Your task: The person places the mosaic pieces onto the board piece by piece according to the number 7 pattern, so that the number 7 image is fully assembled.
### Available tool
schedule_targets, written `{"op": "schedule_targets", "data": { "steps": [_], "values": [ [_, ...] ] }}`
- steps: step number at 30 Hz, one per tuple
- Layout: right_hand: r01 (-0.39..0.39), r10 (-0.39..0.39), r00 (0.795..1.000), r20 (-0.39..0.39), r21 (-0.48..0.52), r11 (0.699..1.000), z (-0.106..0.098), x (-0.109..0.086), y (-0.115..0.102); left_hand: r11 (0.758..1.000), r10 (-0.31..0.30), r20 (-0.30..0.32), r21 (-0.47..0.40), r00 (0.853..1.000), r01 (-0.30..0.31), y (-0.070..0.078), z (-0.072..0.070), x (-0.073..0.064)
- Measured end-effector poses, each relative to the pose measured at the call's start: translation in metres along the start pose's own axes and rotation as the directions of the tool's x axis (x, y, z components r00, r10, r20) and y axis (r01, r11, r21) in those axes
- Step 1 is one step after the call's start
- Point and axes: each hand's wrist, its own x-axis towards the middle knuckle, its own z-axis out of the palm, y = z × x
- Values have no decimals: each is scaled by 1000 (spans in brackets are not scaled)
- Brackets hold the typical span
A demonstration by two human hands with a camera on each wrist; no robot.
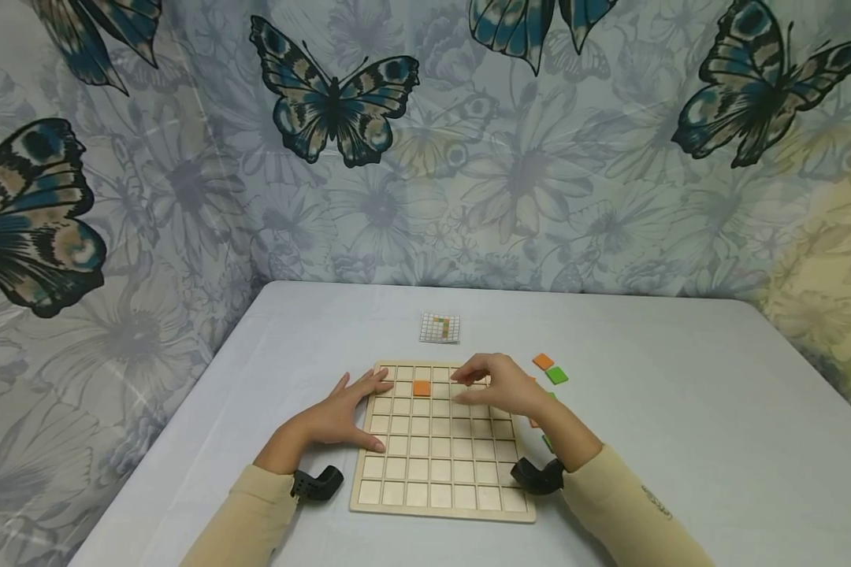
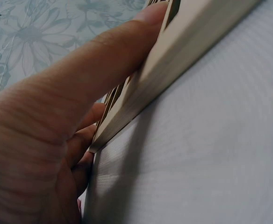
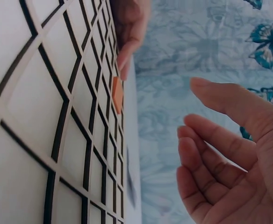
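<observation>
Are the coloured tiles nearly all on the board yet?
No, it looks like the start. Done: one orange tile sits on the board. In hand: the left hand touches the board's edge; the right hand hovers above, holding nothing. To go: loose orange tiles and green tiles lie right of the board, and the little card shows more coloured squares.

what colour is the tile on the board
The tile on the board is orange, clearest in the head view.
</observation>
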Motion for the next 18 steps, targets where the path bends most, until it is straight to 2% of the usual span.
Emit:
{"op": "schedule_targets", "data": {
  "steps": [5, 12, 18],
  "values": [
    [16, -17, 1000, -22, -30, 999, -4, -10, -1, 1000, -2, 1, 2, 1000, 2, 1, 0, 0],
    [11, -12, 999, -46, -20, 1000, -11, -26, -2, 1000, -2, 0, 9, 1000, 2, 0, 0, 1],
    [22, -23, 999, -40, -34, 999, -16, -42, 4, 1000, -8, 3, 14, 1000, 8, -2, 1, 0]
  ]
}}
